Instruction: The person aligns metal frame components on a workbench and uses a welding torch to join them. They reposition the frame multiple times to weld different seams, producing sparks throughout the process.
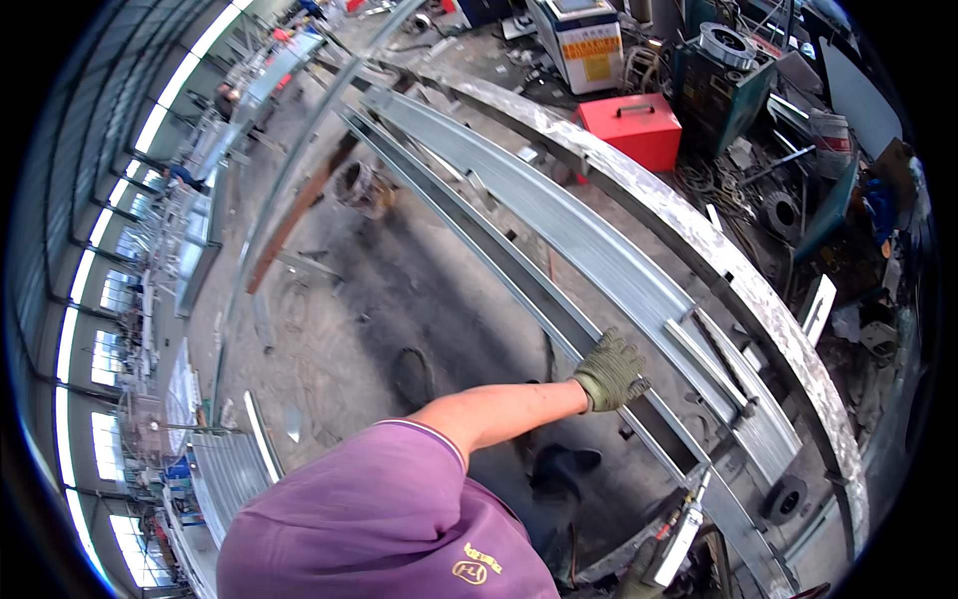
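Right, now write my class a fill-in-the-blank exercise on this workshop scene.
1. The gloved hand on the metal channel is the person's ____ hand.
2. Its work glove is coloured ____.
3. The red toolbox has a dark ____ on its lid.
4. The short-sleeved shirt is coloured ____.
Missing words: left; green; handle; purple.

Olive-green glove (611, 375), silver-grey channel (539, 292), red box (631, 138); tool (681, 546) seemingly white.
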`<control>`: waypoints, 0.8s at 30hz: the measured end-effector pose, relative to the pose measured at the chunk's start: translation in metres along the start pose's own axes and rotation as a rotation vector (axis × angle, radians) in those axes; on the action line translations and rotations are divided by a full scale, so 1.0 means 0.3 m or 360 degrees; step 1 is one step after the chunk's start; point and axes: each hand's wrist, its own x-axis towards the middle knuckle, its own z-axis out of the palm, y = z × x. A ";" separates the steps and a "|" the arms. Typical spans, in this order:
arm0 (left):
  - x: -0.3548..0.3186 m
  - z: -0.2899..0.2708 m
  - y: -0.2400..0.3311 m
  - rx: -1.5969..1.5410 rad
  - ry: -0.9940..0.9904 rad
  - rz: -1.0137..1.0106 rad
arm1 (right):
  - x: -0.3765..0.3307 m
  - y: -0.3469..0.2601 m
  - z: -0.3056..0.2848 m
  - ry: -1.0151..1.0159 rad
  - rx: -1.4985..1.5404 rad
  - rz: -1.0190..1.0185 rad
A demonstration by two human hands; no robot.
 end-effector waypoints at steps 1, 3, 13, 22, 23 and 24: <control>0.000 -0.022 0.001 -0.0042 -0.0003 0.0029 | -0.003 -0.021 0.016 -0.0019 -0.0025 0.0009; -0.009 -0.021 -0.001 -0.0191 0.0105 0.0121 | -0.002 -0.046 0.054 -0.0104 0.0007 0.0202; -0.487 -0.131 -0.412 -0.1050 0.0441 0.0220 | 0.352 -0.456 0.167 -0.0077 0.0297 0.0051; -1.086 -0.118 -1.255 -0.0928 0.0225 -0.1375 | 0.746 -0.736 0.474 -0.0369 0.0769 0.0037; -1.138 -0.114 -1.305 -0.0876 0.0288 -0.1466 | 0.818 -0.807 0.489 -0.0433 0.0735 -0.0011; -1.169 -0.108 -1.349 -0.0819 0.0348 -0.1554 | 0.889 -0.885 0.505 -0.0579 0.0761 0.0080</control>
